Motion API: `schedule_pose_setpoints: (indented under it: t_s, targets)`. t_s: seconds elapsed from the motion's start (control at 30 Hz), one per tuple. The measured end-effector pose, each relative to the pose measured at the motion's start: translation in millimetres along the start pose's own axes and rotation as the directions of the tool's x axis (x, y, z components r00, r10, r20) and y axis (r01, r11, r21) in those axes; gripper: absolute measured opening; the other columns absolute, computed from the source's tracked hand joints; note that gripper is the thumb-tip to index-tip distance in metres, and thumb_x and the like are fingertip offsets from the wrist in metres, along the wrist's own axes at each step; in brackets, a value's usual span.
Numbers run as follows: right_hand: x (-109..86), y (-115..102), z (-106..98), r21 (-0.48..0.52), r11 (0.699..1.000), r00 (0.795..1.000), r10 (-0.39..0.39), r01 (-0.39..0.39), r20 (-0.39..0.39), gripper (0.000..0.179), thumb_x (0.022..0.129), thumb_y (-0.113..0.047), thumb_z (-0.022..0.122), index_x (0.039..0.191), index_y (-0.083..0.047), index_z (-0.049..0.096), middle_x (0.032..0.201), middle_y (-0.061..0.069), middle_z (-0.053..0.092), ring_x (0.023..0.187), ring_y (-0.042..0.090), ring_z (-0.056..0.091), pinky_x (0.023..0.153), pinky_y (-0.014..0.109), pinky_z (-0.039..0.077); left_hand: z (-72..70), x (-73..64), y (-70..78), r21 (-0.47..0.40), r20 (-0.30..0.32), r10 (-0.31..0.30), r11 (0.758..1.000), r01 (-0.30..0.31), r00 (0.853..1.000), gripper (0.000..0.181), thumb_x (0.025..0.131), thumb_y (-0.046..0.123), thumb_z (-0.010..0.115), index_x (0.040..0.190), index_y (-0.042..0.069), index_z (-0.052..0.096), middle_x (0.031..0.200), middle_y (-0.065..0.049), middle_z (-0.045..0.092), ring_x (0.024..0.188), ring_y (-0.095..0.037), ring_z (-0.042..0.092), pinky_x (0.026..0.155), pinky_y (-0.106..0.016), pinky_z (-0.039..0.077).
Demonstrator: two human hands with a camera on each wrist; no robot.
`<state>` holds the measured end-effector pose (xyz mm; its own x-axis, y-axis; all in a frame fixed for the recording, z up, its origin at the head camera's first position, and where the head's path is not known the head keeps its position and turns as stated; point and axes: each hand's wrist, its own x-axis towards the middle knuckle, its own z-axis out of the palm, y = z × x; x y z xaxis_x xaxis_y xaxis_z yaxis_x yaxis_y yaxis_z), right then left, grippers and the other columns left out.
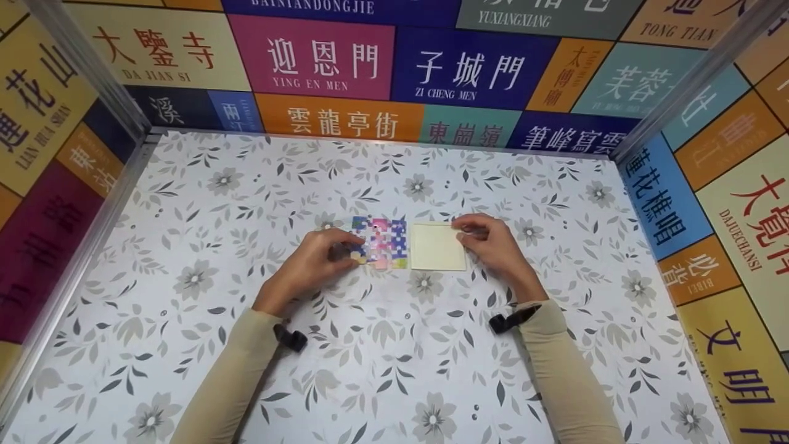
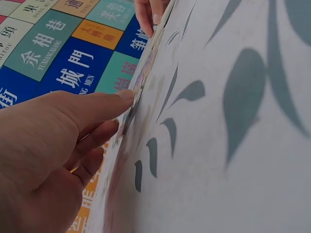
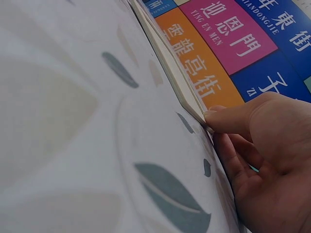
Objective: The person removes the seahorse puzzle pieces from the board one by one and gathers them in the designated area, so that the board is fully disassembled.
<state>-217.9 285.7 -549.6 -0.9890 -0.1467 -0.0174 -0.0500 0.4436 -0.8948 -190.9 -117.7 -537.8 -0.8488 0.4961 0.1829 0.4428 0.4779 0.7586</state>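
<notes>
A small colourful jigsaw puzzle in pink, blue and yellow lies flat on the patterned tabletop, with white gaps between its pieces. My left hand is at its left side, thumb and forefinger apart with their tips touching that edge. Just right of the puzzle lies a square cream tray with a low raised rim. At its upper right corner my right hand pinches the edge between thumb and forefinger. In the right wrist view the thumb presses on the corner of the tray, which lies flat.
The tabletop is white with grey flowers and leaves. Panels with large coloured lettering stand behind it and along both sides, with metal posts at the corners. Each wrist carries a black strap with a small camera.
</notes>
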Motion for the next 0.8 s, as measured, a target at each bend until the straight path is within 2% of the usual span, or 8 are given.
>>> schedule_pose_setpoints:
  t_s: [0.13,0.23,0.47,0.57,0.8]
  targets:
    - [-0.1,0,0,-0.003,1.0,1.0,0.005,-0.005,-0.002,0.024,0.1,-0.008,0.076,0.123,-0.013,0.08,0.129,0.01,0.074,0.116,0.02,0.067,0.095,0.02,0.053,-2.5,-1.4,-1.7,0.018,0.025,-0.01,1.0,0.009,1.0,0.037,0.092,0.012,0.087,0.127,0.014,0.079,0.123,-0.004,0.079,0.106,-0.021,0.071,0.093,-0.043,0.059]
    - [-0.4,-1,0,-0.007,1.0,1.0,0.004,-0.004,-0.001,0.025,0.1,-0.008,0.076,0.124,-0.012,0.079,0.129,0.012,0.074,0.116,0.021,0.067,0.095,0.02,0.053,-4.2,-1.6,-2.7,0.033,0.05,-0.02,0.999,0.018,0.999,0.035,0.091,0.013,0.087,0.125,0.015,0.081,0.122,-0.002,0.079,0.111,-0.021,0.07,0.099,-0.043,0.057]
    - [-1.5,0,-1,-0.019,1.0,1.0,0.003,-0.003,0.008,0.026,0.101,-0.011,0.075,0.127,-0.013,0.079,0.132,0.011,0.073,0.121,0.024,0.067,0.098,0.02,0.052,-7.5,-0.3,-5.5,0.054,0.096,0.005,0.999,-0.011,0.995,0.034,0.091,0.017,0.089,0.123,0.014,0.081,0.123,-0.002,0.08,0.121,-0.025,0.071,0.114,-0.046,0.052]
    - [-1.7,1,-2,-0.03,1.0,1.0,-0.003,0.003,0.01,0.025,0.102,-0.012,0.075,0.127,-0.013,0.079,0.133,0.011,0.072,0.123,0.025,0.066,0.099,0.02,0.051,-9.1,0.1,-5.5,0.064,0.114,0.013,0.998,-0.02,0.993,0.034,0.091,0.019,0.089,0.124,0.013,0.081,0.125,-0.003,0.08,0.123,-0.027,0.07,0.115,-0.046,0.05]
    - [-2.7,-2,-2,-0.025,1.0,1.0,-0.005,0.005,0.009,0.024,0.102,-0.011,0.075,0.125,-0.013,0.079,0.132,0.01,0.073,0.122,0.026,0.067,0.098,0.022,0.052,-11.0,0.0,-4.0,0.059,0.115,-0.017,0.998,0.01,0.993,0.034,0.091,0.019,0.089,0.123,0.014,0.081,0.126,-0.002,0.078,0.122,-0.026,0.069,0.114,-0.047,0.051]
